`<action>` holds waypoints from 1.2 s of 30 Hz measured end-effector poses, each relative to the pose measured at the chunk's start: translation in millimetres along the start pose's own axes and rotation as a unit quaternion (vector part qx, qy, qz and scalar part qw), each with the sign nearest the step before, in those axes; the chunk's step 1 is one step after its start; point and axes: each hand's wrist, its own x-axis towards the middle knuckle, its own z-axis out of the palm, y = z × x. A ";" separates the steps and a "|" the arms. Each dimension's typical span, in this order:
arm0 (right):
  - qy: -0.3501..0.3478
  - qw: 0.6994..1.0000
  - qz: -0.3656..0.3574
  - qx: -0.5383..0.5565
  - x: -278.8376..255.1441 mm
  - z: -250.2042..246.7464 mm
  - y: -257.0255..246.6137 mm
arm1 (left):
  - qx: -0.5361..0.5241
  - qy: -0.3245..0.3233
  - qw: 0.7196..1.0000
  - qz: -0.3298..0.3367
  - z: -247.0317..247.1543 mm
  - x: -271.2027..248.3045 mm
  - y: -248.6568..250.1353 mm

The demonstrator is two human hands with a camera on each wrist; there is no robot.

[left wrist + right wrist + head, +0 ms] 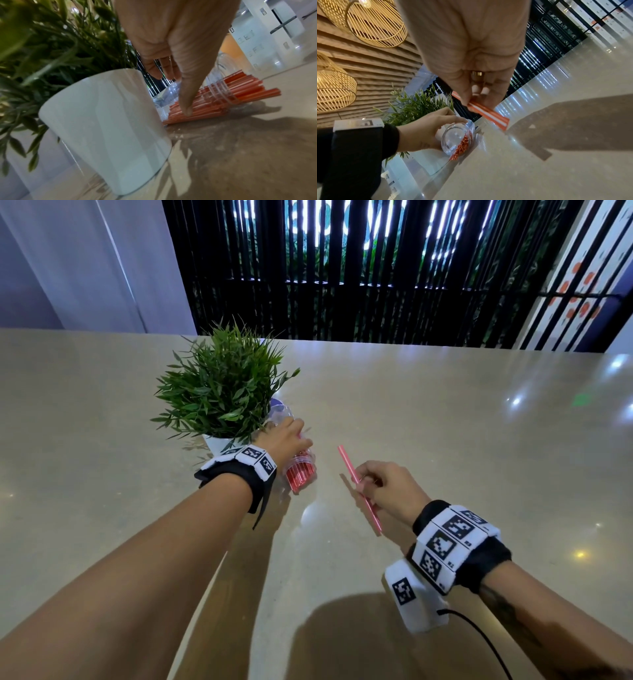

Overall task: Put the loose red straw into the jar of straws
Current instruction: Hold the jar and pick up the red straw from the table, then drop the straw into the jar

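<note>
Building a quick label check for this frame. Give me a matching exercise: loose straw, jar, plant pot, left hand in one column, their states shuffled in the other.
Things:
1. loose red straw
2. jar
3. plant pot
4. left hand

States:
A. stands upright on the table, white, holding green leaves
B. tilted over, clear, mouth towards the right hand, red straws inside
C. pinched in the right hand, off the table
D. holds the jar by its body, beside the plant pot

Pairs: 1-C, 2-B, 3-A, 4-D
</note>
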 end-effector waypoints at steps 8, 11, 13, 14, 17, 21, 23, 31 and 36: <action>0.045 0.998 -0.004 0.044 8.8 -18.4 -0.3 | -0.057 0.037 0.995 0.069 2.4 4.6 10.2; 0.070 0.994 -0.001 0.085 12.1 -30.6 -5.3 | -0.113 0.080 0.988 0.076 0.9 3.7 19.0; 0.085 0.990 -0.007 0.110 11.9 -38.2 -8.9 | -0.154 0.112 0.979 0.068 -5.1 3.0 22.5; 0.094 0.988 -0.012 0.119 11.3 -42.3 -10.3 | -0.169 0.129 0.975 0.063 -8.9 3.0 24.1; 0.130 0.981 -0.031 0.141 7.4 -59.7 -14.7 | -0.251 0.183 0.950 0.042 -20.2 3.1 27.7; 0.169 0.971 -0.070 0.153 2.6 -89.7 -28.7 | -0.363 0.233 0.902 0.003 -31.3 3.1 31.5; 0.184 0.966 -0.096 0.157 3.1 -99.0 -39.8 | -0.384 0.244 0.890 -0.014 -36.1 0.2 35.0; 0.259 0.928 -0.205 0.172 15.3 -106.8 -102.4 | -0.564 0.256 0.784 -0.043 -48.4 -17.0 56.1; 0.290 0.922 -0.215 0.136 19.6 -101.6 -120.8 | -0.614 0.292 0.728 -0.085 -53.1 -21.3 76.1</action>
